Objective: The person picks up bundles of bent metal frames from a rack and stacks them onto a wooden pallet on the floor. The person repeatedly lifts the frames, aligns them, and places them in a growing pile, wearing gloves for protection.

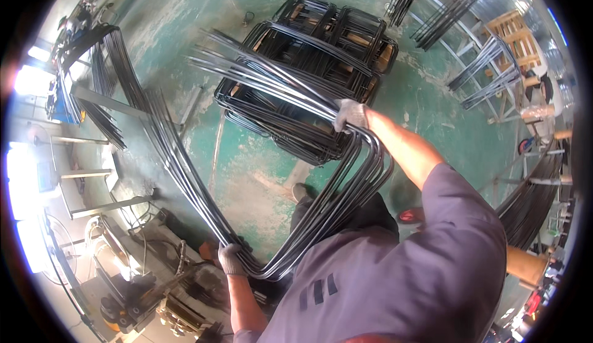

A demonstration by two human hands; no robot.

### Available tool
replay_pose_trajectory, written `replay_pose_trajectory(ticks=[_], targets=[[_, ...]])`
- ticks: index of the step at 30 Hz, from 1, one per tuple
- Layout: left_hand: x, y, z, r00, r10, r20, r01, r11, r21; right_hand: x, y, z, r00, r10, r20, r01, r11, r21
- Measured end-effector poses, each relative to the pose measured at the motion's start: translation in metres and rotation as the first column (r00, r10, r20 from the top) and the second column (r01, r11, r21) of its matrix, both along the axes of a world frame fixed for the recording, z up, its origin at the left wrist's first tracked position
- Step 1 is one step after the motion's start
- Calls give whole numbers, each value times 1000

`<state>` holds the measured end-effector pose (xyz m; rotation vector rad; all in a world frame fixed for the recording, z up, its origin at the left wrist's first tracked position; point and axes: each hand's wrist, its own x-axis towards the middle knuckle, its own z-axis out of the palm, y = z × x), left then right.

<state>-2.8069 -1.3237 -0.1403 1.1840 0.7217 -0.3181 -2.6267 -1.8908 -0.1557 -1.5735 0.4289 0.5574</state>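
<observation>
Both my hands wear grey gloves and carry a bundle of U-shaped bent metal rods (364,182) in front of my body. My right hand (350,115) is closed round the upper leg, close to its bend. Lower left, my left hand (231,259) grips the other leg by its bend. The free ends of the rods point away to the upper left, spread slightly apart. Beyond the right-hand leg, a large stack of dark bent rod frames (309,65) lies on the floor, partly covered by the rods I hold.
More bent rods (123,65) hang on a stand at the left. Machinery (123,293) stands at the lower left. On the right are racks with hanging rods (494,71), a wooden pallet (516,37) and a dark rod pile (531,201). The floor (241,158) is worn green.
</observation>
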Motion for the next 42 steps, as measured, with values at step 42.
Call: replay_pose_trajectory(ticks=[42], targets=[[130,-460,-488,845,-25,-534,162,964,213,209,-389,-469,884,286,-369,-465,460,-757]])
